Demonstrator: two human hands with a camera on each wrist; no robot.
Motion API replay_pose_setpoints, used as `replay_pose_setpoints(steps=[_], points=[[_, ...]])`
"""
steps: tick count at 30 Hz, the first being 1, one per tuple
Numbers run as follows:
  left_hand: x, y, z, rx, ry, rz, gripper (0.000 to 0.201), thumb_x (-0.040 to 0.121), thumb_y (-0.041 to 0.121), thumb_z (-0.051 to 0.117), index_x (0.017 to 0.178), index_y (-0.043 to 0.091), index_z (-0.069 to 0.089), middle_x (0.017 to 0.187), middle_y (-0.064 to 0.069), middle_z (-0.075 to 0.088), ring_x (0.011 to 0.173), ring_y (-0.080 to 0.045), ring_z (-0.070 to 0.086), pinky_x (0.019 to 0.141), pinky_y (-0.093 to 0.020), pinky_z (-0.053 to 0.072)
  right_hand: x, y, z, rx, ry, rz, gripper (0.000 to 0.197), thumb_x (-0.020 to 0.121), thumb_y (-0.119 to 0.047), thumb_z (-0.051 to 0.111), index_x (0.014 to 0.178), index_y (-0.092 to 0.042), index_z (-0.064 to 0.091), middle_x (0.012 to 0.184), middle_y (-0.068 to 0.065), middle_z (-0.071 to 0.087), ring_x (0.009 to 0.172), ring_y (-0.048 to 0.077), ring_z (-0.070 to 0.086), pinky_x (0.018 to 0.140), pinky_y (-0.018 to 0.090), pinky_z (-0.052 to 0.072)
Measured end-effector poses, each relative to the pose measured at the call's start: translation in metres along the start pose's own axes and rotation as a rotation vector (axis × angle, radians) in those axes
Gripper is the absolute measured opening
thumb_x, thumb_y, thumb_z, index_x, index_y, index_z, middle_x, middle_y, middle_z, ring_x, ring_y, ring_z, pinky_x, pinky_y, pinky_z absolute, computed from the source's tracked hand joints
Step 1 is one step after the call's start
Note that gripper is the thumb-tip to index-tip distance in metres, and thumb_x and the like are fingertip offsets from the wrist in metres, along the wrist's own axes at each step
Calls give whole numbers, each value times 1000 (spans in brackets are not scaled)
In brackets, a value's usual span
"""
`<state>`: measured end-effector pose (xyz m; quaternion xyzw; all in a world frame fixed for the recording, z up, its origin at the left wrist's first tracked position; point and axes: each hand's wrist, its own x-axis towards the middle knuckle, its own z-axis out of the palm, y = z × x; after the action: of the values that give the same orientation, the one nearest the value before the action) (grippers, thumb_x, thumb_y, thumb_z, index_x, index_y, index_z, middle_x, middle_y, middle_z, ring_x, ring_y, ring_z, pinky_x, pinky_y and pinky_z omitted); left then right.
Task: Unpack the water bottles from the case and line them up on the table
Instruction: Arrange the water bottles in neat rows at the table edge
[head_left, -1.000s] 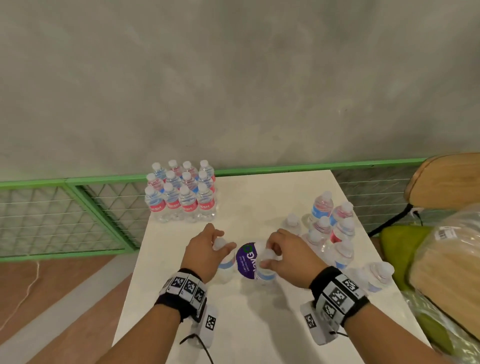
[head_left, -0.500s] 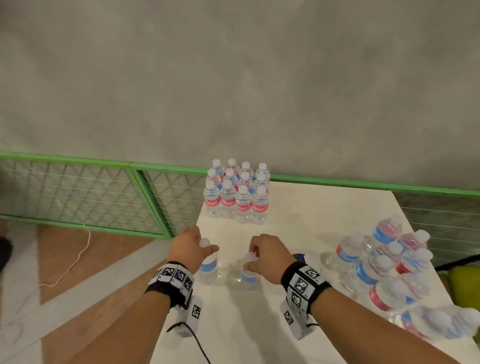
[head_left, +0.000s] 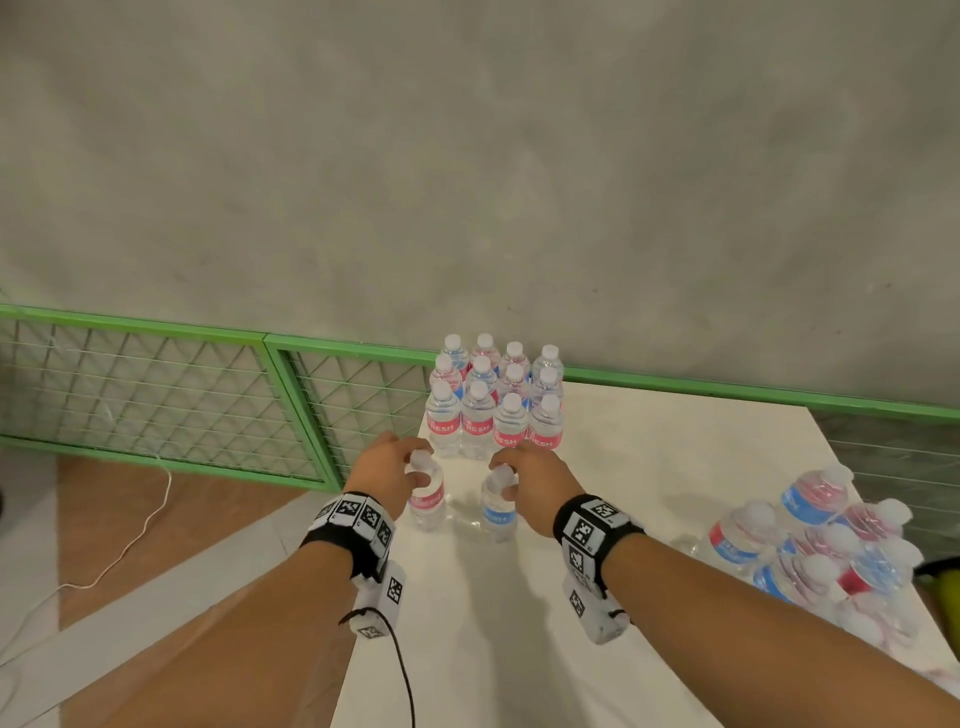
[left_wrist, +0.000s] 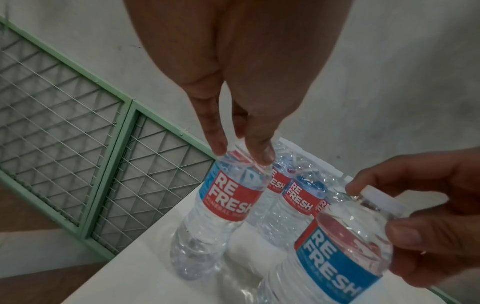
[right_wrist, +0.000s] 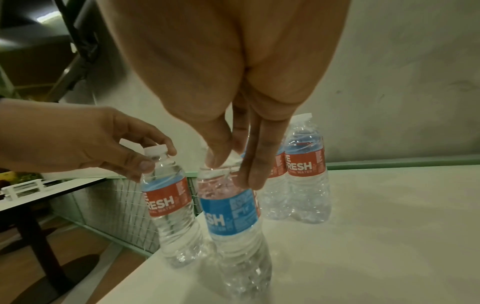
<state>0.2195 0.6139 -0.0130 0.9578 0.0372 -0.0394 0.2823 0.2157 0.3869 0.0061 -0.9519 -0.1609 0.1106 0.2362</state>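
Both hands pinch bottle necks: left hand (head_left: 387, 470) holds the red-label bottle (head_left: 427, 501), right hand (head_left: 535, 486) the blue-label bottle (head_left: 498, 512). Set both upright just before the standing block (head_left: 493, 402), bases flat on the tabletop (head_left: 649, 467).

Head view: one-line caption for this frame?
Both hands hold bottles upright by their necks before three rows.

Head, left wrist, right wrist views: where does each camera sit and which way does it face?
Head: worn on the head, facing forward and down over the table; both forearms and hands show.
Left wrist: looks along the left hand to its bottle.
Right wrist: looks along the right hand to its bottle.
Both wrist views share the two held bottles and the opposite hand.
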Motion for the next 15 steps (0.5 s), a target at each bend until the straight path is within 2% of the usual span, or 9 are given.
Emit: replay_pose_setpoints(steps=[2,3,5,7,9,11,12,13,15], points=[[11,3,-2,36,-8,22,41,80,10,74,115,30,66,104,0,52,89,-20,59,79,-27,47,11,-2,0,4,12,9,41,87,-7,62,127,-17,59,119,7,56,109,26,55,91,33,45],[17,4,-2,43,-13,30,43,81,5,71,115,30,65,106,1,51,88,-19,60,74,-24,47,17,-3,0,-1,12,13,42,87,-6,62,127,-17,59,119,7,56,108,27,56,90,33,45],[28,6,-2,41,-38,40,46,83,-2,64,118,28,63,106,3,47,74,-5,55,59,-9,38,30,-5,1,-10,21,18,44,86,-3,60,128,-17,58,118,8,55,108,28,56,90,33,45],[39,7,0,48,-47,50,47,86,-3,59,122,26,61,104,5,44,66,-1,46,51,-5,28,43,-6,2,-9,22,28,47,86,0,59,129,-18,57,119,7,54,109,28,56,92,32,45],[45,9,2,57,-29,42,49,87,-1,58,127,27,58,107,6,46,70,-4,48,55,-5,31,55,-6,2,-31,17,31,49,86,1,58,131,-19,56,120,7,53,110,27,56,92,30,44],[48,10,4,68,0,32,60,86,-2,59,137,28,49,122,4,50,85,-10,57,71,-12,43,67,-8,1,-57,7,37,51,84,3,59,130,-19,55,120,7,53,110,26,55,90,29,42],[49,10,5,63,16,28,65,85,-3,60,140,27,45,129,3,51,96,-14,59,77,-16,45,72,-9,0,-71,4,37,52,83,4,60,129,-19,55,120,7,53,110,26,55,90,29,42],[51,10,5,58,23,27,65,84,-3,61,140,25,45,131,2,51,103,-17,60,79,-17,43,76,-10,0,-79,1,36,52,82,4,61,128,-19,56,120,7,53,111,27,55,90,30,43],[55,10,7,51,28,37,57,83,-4,63,133,21,53,127,0,52,104,-20,60,78,-15,39,82,-11,-1,-77,4,23,55,81,4,61,128,-23,55,120,7,53,110,28,56,89,31,45]])
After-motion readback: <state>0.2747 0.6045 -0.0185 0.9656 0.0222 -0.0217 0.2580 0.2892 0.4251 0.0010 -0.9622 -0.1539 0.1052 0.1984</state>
